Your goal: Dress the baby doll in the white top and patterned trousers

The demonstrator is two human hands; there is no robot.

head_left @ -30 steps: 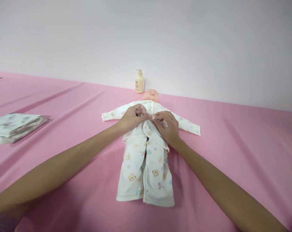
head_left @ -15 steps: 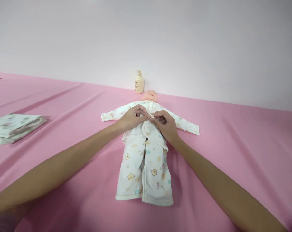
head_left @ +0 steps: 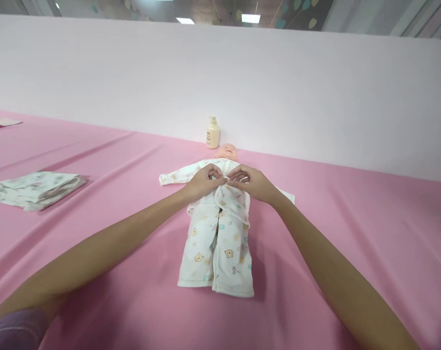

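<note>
A baby doll (head_left: 226, 151) lies on its back, its head toward the wall. It wears a white printed jacket (head_left: 233, 199) and matching trousers (head_left: 202, 248) with bear faces. At the jacket's front opening, on the chest, my left hand (head_left: 208, 181) pinches the cloth edge between thumb and fingers. My right hand (head_left: 250, 183) meets it from the other side, thumb and fingers closed at the same spot beside a small button, mostly hidden by the fingertips. One sleeve stretches out to the left; the right one is partly behind my hand.
A cream pump bottle (head_left: 213, 133) stands behind the doll's head against the white wall (head_left: 114, 78). Folded printed cloth (head_left: 36, 188) lies to the left on the creased pink sheet (head_left: 125, 277). Another light cloth (head_left: 3, 121) sits at the far left edge.
My view has tilted up, showing more above the wall. My right hand's fingers have shifted and the button is now more covered. Both hands stay at the jacket front.
</note>
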